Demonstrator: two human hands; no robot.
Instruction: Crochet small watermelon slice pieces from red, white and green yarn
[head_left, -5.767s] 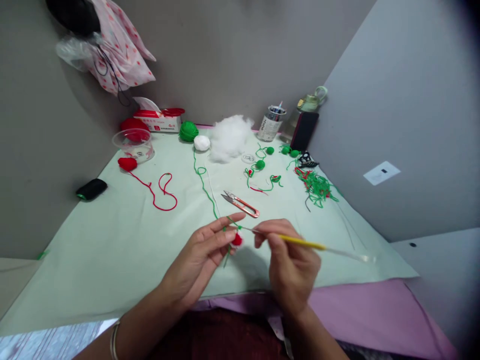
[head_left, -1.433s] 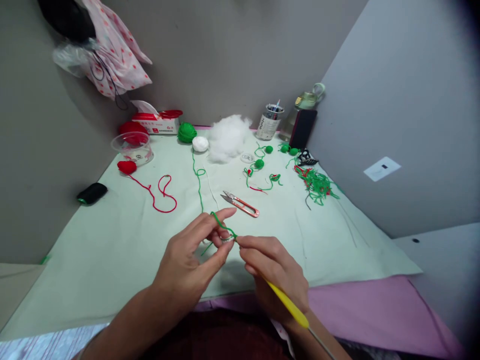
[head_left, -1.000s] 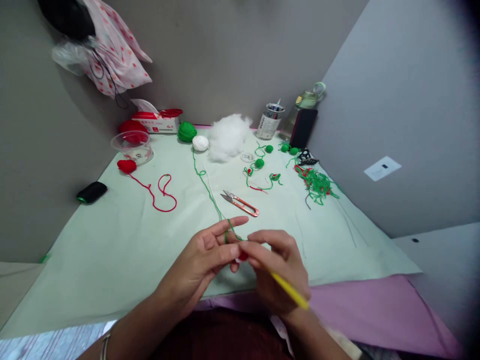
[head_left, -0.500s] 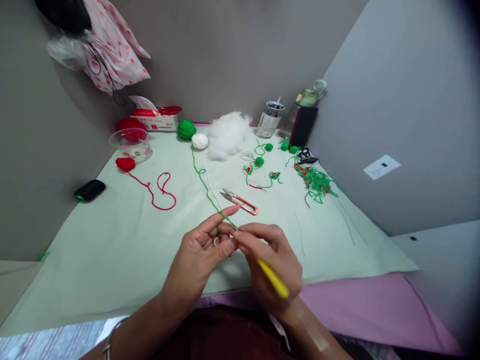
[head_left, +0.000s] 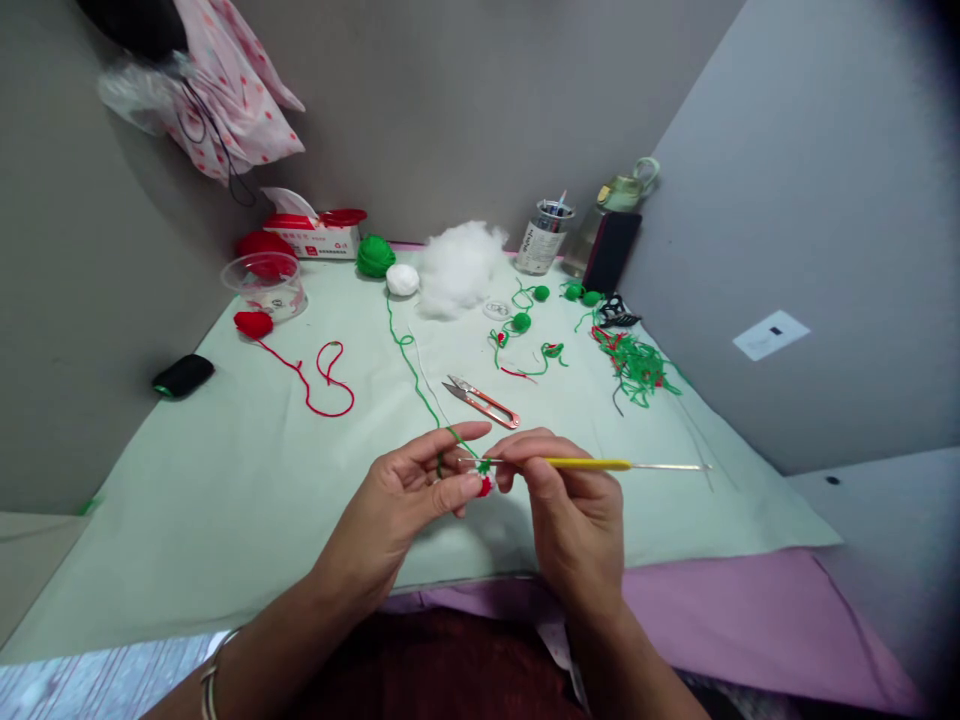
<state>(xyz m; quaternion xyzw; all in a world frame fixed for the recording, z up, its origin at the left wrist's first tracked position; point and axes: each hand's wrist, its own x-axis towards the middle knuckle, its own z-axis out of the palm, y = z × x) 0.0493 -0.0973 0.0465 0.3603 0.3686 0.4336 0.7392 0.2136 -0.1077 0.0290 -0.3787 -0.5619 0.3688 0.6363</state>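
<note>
Between thumb and fingers, my left hand (head_left: 409, 500) pinches a small crochet piece (head_left: 485, 484) in red, white and green. A green yarn (head_left: 424, 397) runs over its raised index finger and back to the far side of the table. My right hand (head_left: 574, 505) grips a crochet hook with a yellow handle (head_left: 589, 464), held nearly level. The hook's thin metal tip lies at the green top of the piece, pointing left. Just beyond the hands are thread snips (head_left: 484, 402) with orange handles.
A red yarn strand (head_left: 304, 385) and a black spool (head_left: 183, 376) lie left. Behind are a green ball (head_left: 375, 257), white ball (head_left: 403, 280), stuffing (head_left: 463, 268), a can (head_left: 541, 240) and a phone (head_left: 613, 253). Yarn scraps (head_left: 637, 367) lie right.
The yellow hook has swung from slanting down toward me to nearly level. My right hand has turned and shifted right, and the small piece now shows between the hands.
</note>
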